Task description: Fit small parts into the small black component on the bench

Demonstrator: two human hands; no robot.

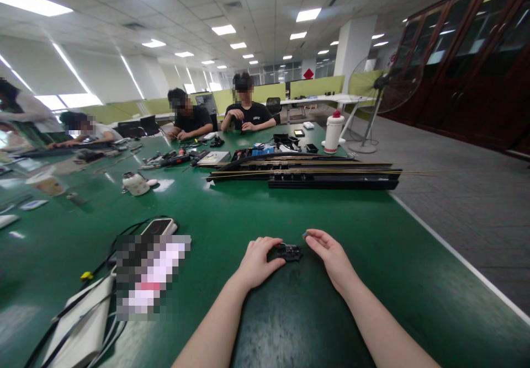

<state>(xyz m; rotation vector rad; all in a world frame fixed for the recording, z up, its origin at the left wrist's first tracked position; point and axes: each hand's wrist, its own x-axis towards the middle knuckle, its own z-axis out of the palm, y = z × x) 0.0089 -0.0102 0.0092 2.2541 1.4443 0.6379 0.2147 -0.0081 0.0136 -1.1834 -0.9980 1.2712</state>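
On the green table in front of me, my left hand (pixel 261 260) grips the left end of a small black part (pixel 291 253) with thumb and fingers. The part looks like a flat plastic or metal piece with fine detail on top; its exact kind is too small to make out. Just to its right, my right hand (pixel 329 255) pinches a tiny bluish-grey piece (pixel 305 235) between thumb and fingertips. This piece is apart from the black part, a little above and to the right of it.
Beyond my hands lie long black rails (pixel 335 180) with thin brass-coloured rods. A white bottle (pixel 332 133) with a red cap stands behind them. Phone (pixel 159 228), notebook (pixel 78 324) and cables lie at left; a small pot (pixel 136 184) stands farther off. Several people sit across the table.
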